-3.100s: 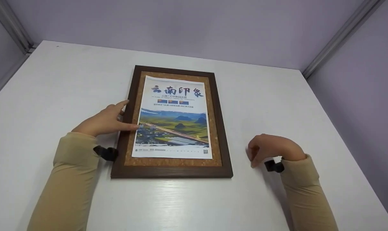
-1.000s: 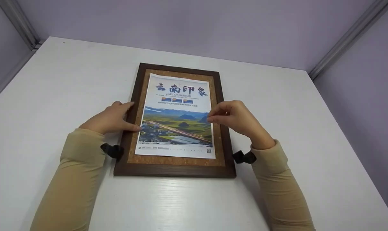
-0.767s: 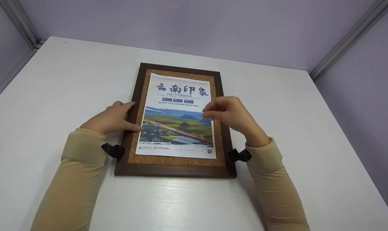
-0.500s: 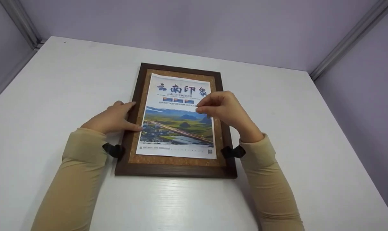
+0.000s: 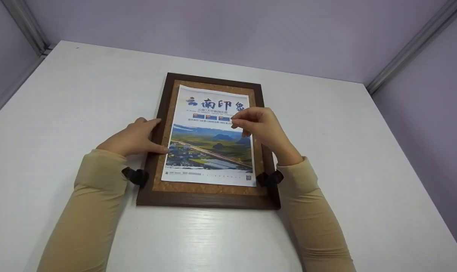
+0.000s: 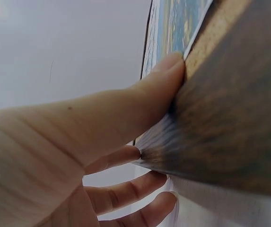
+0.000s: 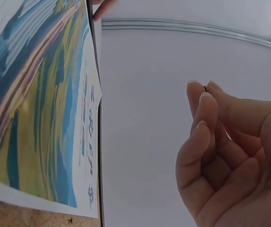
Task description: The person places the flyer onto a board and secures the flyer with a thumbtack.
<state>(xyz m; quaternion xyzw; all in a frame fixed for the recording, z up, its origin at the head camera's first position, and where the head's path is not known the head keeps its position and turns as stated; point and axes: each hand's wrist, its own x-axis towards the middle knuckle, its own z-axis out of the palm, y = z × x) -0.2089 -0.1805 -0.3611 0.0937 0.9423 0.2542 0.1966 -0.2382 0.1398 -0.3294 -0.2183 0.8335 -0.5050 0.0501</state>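
Observation:
A dark wooden frame [image 5: 208, 198] with a cork board inside lies flat on the white table [image 5: 62, 94]. On the cork rests a printed poster [image 5: 209, 151] with a landscape photo. My left hand [image 5: 152, 136] lies at the frame's left side, its thumb [image 6: 163, 75] pressing the poster's left edge and its fingers stretched along the frame [image 6: 230, 118]. My right hand [image 5: 235, 120] hovers over the poster's upper right part. Its thumb and forefinger pinch a tiny dark pin [image 7: 205, 88] above the poster [image 7: 40, 118].
Lilac walls close in the table at the back and the right, with aluminium rails [image 5: 409, 45] in the corners. The table's right edge [image 5: 413, 177] runs close to the right wall.
My right hand came from the table at the right onto the frame, then moved up and left over the poster with its fingers pinched. The left hand has stayed in place.

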